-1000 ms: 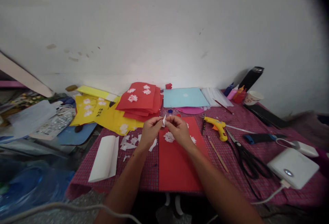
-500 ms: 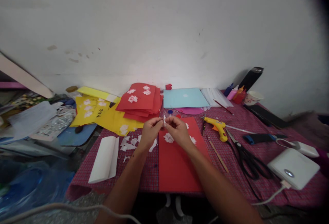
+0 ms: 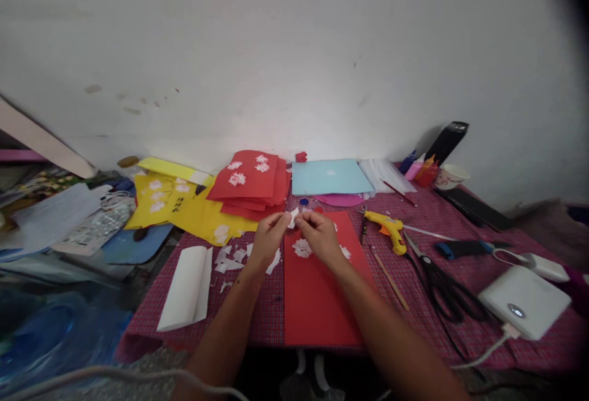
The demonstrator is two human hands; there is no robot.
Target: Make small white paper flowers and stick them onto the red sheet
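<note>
A small piece of white tissue paper (image 3: 293,217) is pinched between the fingertips of my left hand (image 3: 269,238) and my right hand (image 3: 321,236), which nearly meet. Both hands are closed. Beneath them, a red paper sheet (image 3: 322,303) lies lengthwise on the table. White crumpled paper flowers (image 3: 302,248) sit on its upper part, partly covered by my right hand. Torn white paper scraps (image 3: 230,259) are scattered left of my left wrist, near a folded white paper (image 3: 186,287).
Red sheets with white flowers (image 3: 251,180) are stacked behind, beside yellow papers (image 3: 197,214) and a light blue sheet (image 3: 326,177). To the right lie a yellow glue gun (image 3: 389,227), black scissors (image 3: 444,284), a wooden stick (image 3: 391,281) and a white power bank (image 3: 524,300).
The white paper piece, narrow and upright between my fingertips before, now shows wider and tilted. My hands have stayed in nearly the same place over the red sheet.
</note>
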